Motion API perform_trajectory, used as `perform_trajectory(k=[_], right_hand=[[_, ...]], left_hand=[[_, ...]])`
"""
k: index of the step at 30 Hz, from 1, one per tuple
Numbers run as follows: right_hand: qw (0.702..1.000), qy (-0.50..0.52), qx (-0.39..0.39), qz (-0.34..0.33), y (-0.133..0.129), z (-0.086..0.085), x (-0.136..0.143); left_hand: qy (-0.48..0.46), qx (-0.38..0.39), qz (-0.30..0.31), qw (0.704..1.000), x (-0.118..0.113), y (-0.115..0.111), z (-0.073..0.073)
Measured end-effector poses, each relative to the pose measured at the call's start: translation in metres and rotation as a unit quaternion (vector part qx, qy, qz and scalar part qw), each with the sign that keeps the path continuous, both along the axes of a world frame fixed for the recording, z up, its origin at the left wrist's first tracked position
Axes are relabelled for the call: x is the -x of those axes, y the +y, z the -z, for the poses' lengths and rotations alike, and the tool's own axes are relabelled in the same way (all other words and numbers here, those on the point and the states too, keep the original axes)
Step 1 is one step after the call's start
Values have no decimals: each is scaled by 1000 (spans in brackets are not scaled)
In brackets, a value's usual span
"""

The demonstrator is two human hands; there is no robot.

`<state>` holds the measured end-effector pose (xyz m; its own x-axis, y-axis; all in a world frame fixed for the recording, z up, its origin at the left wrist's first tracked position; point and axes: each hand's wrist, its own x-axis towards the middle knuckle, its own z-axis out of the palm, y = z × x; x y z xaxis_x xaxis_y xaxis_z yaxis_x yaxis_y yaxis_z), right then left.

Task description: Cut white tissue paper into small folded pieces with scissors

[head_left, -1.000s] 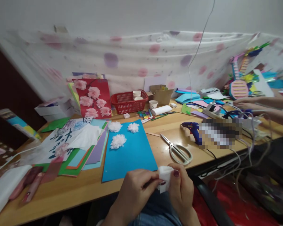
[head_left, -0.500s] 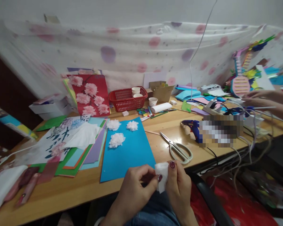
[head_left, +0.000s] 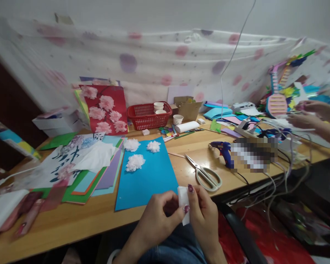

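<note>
A small folded piece of white tissue paper (head_left: 183, 200) is pinched upright between my two hands, over my lap at the table's front edge. My left hand (head_left: 161, 212) grips its left side with thumb and curled fingers. On the right side, my right hand (head_left: 203, 214) presses it with the thumb. Just beyond my hands lies a blue sheet of card (head_left: 151, 183), which bears three fluffy white paper flowers (head_left: 135, 162). Scissors (head_left: 204, 172) with pale handles rest right of the card, beside a thin wooden stick (head_left: 176, 155).
A blue glue gun (head_left: 222, 152) and tangled cables (head_left: 288, 146) lie to the right. There a co-worker's hands (head_left: 308, 115) are busy. Coloured paper sheets (head_left: 110, 176) are stacked left. A red basket (head_left: 148, 119) and a red flower picture (head_left: 107, 110) stand at the back.
The white tissue paper looks narrower and more neatly folded, turned more edge-on between my fingers. My hands have shifted slightly left in view. The co-worker's hands have moved.
</note>
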<state>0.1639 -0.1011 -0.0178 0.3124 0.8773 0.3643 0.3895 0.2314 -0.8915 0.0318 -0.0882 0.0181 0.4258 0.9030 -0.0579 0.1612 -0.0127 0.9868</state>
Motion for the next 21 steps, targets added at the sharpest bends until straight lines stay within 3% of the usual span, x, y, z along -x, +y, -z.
perform_trajectory(k=[5, 7, 9, 11, 13, 14, 18, 21], right_hand=[[999, -24, 26, -21, 1, -2, -4], [998, -57, 36, -19, 7, -5, -17], [990, -134, 37, 23, 16, -7, -37], [957, -276, 30, 90, 28, -7, -59], [905, -407, 64, 109, 40, -5, -76], [893, -430, 78, 105, 46, -3, -82], [890, -437, 107, 79, 63, 4, -93], [901, -415, 111, 63, 64, -2, -98]], left_hand=[[-1, -9, 4, 1000, 0, 5, 10], [-51, 22, -25, 998, 1, 11, 14], [-134, 79, -81, 985, 2, 18, 18], [-228, 142, -141, 953, 4, 25, 19], [-312, 204, -188, 909, 6, 29, 18], [-344, 234, -206, 886, 7, 30, 16], [-408, 335, -262, 808, 11, 32, 5], [-448, 395, -266, 756, 13, 32, -3]])
